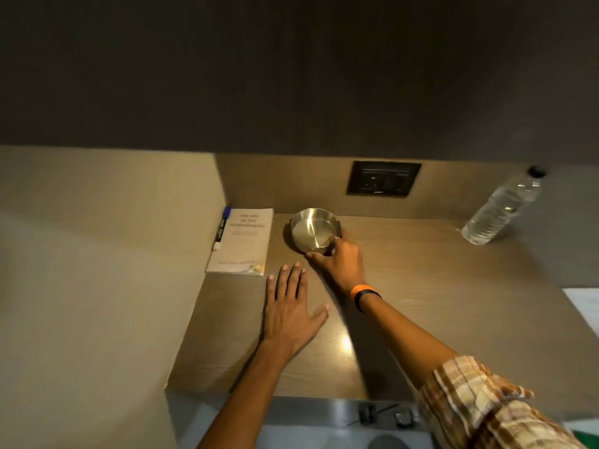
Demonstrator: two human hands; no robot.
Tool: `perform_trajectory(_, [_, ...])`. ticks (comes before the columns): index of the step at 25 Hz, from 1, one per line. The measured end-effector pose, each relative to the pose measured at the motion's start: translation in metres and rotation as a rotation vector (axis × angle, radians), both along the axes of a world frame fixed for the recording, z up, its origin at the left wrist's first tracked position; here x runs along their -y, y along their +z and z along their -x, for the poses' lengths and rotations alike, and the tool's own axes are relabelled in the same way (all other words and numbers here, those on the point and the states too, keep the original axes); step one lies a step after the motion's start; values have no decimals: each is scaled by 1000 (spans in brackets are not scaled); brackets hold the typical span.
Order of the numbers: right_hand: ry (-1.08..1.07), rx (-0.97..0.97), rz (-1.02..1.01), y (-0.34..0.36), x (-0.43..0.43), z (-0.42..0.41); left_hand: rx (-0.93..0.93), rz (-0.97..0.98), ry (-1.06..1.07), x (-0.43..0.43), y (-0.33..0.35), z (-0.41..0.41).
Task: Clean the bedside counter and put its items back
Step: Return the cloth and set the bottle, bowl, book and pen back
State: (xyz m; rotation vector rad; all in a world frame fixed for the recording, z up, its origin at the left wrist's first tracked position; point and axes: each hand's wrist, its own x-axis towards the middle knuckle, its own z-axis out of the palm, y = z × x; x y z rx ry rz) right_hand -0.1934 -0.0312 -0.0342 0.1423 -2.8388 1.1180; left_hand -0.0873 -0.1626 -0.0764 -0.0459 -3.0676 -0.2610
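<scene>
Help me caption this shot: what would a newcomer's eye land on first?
The shiny steel bowl near the counter's back wall, its near rim in the right hand. Next, the left hand spread flat on the counter, and the water bottle standing far right.

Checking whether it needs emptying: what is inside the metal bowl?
The metal bowl looks empty: only bare shiny base shows. The right hand grips its near rim, hiding a small part of the inside there.

Right hand (340, 262) apparently grips the steel bowl (314, 230); left hand (291, 306) flat on counter (437, 286).
</scene>
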Motion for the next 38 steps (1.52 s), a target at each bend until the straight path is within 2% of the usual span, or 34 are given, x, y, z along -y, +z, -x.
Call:
perform_trajectory(5, [-268,-17,-51,-3,-110,-16,12,-35,-107,-78,4,17])
perform_trajectory(9, [-353,-24,-96,-9,-147,-20,-2,-16,-73,-94,3,21])
perform_trajectory(16, [-355,-75,-118,-16,-141,-9,-18,-11,-70,-94,-1,25])
perform_trajectory(26, [-348,-34,-82,-9,-139,-25,-22,-42,-76,-93,-4,27])
perform_trajectory(29, [-415,-140,-207,-1,-122,-43,-24,-143,-82,-83,4,22])
perform_trajectory(31, [-321,-268,-172,4,-94,-51,-33,-131,-80,-68,10,13])
perform_trajectory(33, [-134,-302,-38,10,-55,-49,-17,-95,-72,-43,13,4])
perform_trajectory(35, [57,-251,28,20,1,-42,5,-123,-44,-2,17,-7])
perform_trajectory(38, [257,-137,-8,32,86,-28,-48,-130,-43,32,16,-21])
